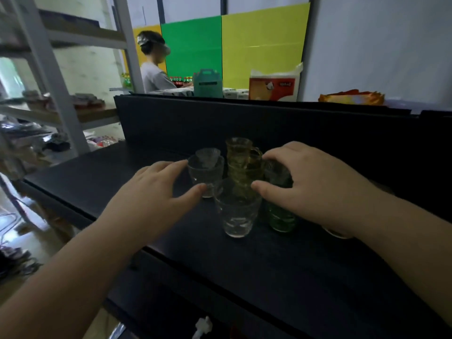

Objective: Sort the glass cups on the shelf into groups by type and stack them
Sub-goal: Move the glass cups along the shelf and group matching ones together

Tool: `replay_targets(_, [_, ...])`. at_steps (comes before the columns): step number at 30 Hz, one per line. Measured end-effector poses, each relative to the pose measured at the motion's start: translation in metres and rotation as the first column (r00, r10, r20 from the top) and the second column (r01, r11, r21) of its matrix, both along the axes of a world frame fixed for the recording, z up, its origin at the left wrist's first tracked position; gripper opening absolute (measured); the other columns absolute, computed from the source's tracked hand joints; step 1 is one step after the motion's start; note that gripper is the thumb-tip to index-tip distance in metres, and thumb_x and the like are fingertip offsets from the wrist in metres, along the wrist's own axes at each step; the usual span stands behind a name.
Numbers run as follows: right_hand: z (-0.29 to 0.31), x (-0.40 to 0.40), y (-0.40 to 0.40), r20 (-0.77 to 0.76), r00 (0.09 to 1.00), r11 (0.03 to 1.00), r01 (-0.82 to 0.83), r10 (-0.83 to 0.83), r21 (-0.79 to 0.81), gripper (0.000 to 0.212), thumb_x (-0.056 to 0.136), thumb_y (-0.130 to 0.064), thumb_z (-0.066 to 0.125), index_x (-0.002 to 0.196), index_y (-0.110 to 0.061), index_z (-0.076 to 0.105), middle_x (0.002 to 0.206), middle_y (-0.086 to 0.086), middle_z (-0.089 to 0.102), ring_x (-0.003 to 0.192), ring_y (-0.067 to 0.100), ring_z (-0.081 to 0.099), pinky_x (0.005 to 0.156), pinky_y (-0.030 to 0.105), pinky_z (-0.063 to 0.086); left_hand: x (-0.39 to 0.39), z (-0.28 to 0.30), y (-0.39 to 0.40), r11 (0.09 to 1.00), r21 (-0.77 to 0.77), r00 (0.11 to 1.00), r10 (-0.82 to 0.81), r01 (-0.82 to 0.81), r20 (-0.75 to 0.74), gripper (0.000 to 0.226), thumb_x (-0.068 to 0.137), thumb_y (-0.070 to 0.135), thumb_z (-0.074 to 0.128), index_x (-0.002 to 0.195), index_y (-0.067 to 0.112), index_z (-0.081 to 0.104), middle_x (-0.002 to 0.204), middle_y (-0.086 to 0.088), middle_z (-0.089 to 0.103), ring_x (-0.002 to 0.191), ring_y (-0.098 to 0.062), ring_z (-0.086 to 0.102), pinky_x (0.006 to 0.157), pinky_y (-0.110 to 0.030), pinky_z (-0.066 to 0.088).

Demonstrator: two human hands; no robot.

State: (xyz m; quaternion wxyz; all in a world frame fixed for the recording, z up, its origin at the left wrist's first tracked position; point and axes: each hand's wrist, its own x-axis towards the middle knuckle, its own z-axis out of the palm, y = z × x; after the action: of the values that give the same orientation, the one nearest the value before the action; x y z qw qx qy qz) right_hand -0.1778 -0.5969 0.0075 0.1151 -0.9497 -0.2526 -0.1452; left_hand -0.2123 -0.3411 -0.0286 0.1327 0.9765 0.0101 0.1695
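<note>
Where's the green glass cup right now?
In the head view the green glass cup stands on the black shelf, right of the front clear cup, under the right hand, whose fingers curl over it.
</note>
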Motion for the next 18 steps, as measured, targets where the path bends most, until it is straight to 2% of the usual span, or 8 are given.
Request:
replay_targets(5, [0.001, 0.028, 0.027, -0.007, 0.996, 0.995, 0.091, -0.091, -0.028, 0.069, 0.085, -0.075, 0.045, 0.143, -0.037, 0.042, 0.136, -0.012, 0.048, 0.117, 0.01, 0.05, 0.091, 0.033, 0.048, 0.069, 0.0, 0.015, 0.994, -0.059, 0.994, -0.097, 0.093, -0.057, 0.091, 0.075, 0.081, 0.039, 0.151, 0.034, 0.024, 0.154, 0.004, 0.031, 0.136, -0.021, 0.036, 0.107, -0.039, 0.035])
replay_targets(9, [0.006, 0.04, 0.045, -0.038, 0.979, 0.979, 0.2, -0.201, -0.033, 0.067, 0.085, -0.074, 0.047, 0.142, -0.038, 0.044, 0.134, -0.013, 0.049, 0.113, 0.009, 0.051, 0.089, 0.031, 0.048, 0.106, 0.004, 0.018, 0.956, -0.092, 0.954, -0.287, 0.279, -0.089, 0.093, 0.073, 0.076, 0.051, 0.151, 0.034, 0.023, 0.153, 0.006, 0.031, 0.133, -0.017, 0.039, 0.106, -0.04, 0.038])
replay_targets(11, [0.011, 0.046, 0.057, -0.039, 0.971, 0.97, 0.236, -0.238, -0.051, 0.066, 0.084, -0.074, 0.048, 0.139, -0.038, 0.046, 0.131, -0.013, 0.051, 0.11, 0.008, 0.052, 0.089, 0.031, 0.049, 0.114, 0.003, 0.02, 0.928, -0.072, 0.923, -0.37, 0.365, -0.102, 0.083, 0.077, 0.07, 0.057, 0.148, 0.035, 0.031, 0.151, 0.008, 0.035, 0.131, -0.014, 0.039, 0.105, -0.036, 0.038])
replay_targets(14, [0.015, 0.052, 0.076, -0.036, 0.96, 0.959, 0.276, -0.279, -0.066, 0.063, 0.085, -0.069, 0.054, 0.138, -0.037, 0.047, 0.128, -0.011, 0.052, 0.108, 0.009, 0.053, 0.09, 0.032, 0.05, 0.123, -0.002, 0.028, 0.877, -0.04, 0.877, -0.48, 0.478, -0.04, 0.063, 0.081, 0.059, 0.059, 0.138, 0.038, 0.044, 0.14, 0.01, 0.043, 0.126, -0.013, 0.042, 0.099, -0.035, 0.042])
replay_targets(18, [0.016, 0.059, 0.101, -0.019, 0.955, 0.953, 0.295, -0.297, -0.073, 0.06, 0.087, -0.064, 0.055, 0.139, -0.037, 0.048, 0.126, -0.012, 0.053, 0.106, 0.008, 0.053, 0.088, 0.032, 0.051, 0.131, -0.007, 0.052, 0.869, -0.045, 0.866, -0.495, 0.493, -0.062, 0.073, 0.077, 0.062, 0.057, 0.144, 0.039, 0.036, 0.144, 0.012, 0.035, 0.126, -0.013, 0.037, 0.099, -0.037, 0.044])
